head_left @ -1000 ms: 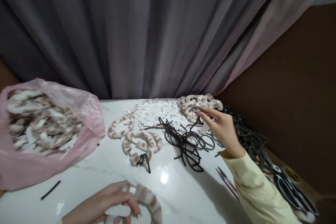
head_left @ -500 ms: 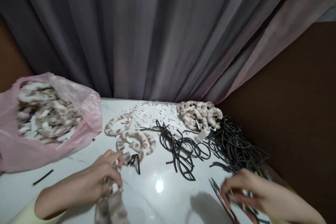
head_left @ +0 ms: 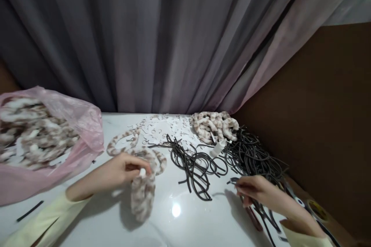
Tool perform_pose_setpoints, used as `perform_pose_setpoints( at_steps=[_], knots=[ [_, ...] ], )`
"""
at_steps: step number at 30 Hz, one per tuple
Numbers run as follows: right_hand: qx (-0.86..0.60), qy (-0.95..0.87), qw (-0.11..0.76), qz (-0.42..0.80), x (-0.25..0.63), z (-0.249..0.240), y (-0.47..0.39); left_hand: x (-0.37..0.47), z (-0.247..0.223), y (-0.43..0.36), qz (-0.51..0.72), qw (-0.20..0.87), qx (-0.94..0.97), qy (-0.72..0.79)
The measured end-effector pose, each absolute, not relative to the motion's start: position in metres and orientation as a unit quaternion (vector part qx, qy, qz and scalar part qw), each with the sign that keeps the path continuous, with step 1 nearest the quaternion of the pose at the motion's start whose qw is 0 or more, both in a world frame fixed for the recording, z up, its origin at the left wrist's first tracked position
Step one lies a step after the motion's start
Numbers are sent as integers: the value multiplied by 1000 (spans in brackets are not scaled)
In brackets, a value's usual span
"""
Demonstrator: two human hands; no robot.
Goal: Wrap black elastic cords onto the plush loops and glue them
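Observation:
My left hand (head_left: pixel 123 168) is closed on a fluffy brown-and-white fur strip (head_left: pixel 143 197), which hangs folded over the white table (head_left: pixel 185 225). A small white tip pokes up by its fingers. At the right, my right hand (head_left: pixel 251 189) has its fingers pinched together at a small dark item, too blurred to make out. Below that hand lies a red handle (head_left: pixel 254 220), partly hidden. Spotted fur rings (head_left: pixel 158 162) rest just behind my left hand. Loose black cords (head_left: pixel 193 166) lie between the hands.
A pink plastic bag (head_left: pixel 89 123) full of fur strips stands at the left. Behind are scattered paper scraps (head_left: pixel 162 127), a fur ring pile (head_left: pixel 213 125) and a black cord heap (head_left: pixel 255 154). A short black piece (head_left: pixel 30 211) lies front left. A tape roll (head_left: pixel 317 210) is far right.
My left hand has moved right, lifting the fur strip. My right hand has moved up and no longer covers the scissors' handles; the open blades seen before are no longer visible. The view has shifted slightly.

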State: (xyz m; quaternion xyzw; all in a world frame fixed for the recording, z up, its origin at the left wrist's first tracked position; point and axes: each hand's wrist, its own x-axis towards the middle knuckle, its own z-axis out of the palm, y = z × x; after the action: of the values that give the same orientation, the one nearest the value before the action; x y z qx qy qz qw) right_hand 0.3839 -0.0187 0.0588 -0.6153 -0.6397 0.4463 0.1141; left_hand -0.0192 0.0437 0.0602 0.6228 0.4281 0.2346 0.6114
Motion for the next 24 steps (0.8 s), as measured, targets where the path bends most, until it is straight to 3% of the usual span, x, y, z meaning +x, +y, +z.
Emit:
perform_pose_setpoints(
  at_steps=[2, 5, 10, 16, 24],
  knots=[
    [-595, -638, 160, 462, 365, 80, -7, -8, 45, 43, 244, 687, 588, 349],
    [-545, -627, 159, 533, 325, 101, 7, 10, 14, 42, 253, 860, 389, 214],
    [-456, -614, 179, 619, 267, 95, 30, 24, -17, 37, 207, 896, 331, 213],
    [-389, -597, 140, 688, 234, 73, 48, 18, -15, 40, 167, 876, 384, 238],
    [-415, -629, 157, 638, 221, 51, 60, 20, -17, 45, 105, 914, 295, 259]
  ],
)
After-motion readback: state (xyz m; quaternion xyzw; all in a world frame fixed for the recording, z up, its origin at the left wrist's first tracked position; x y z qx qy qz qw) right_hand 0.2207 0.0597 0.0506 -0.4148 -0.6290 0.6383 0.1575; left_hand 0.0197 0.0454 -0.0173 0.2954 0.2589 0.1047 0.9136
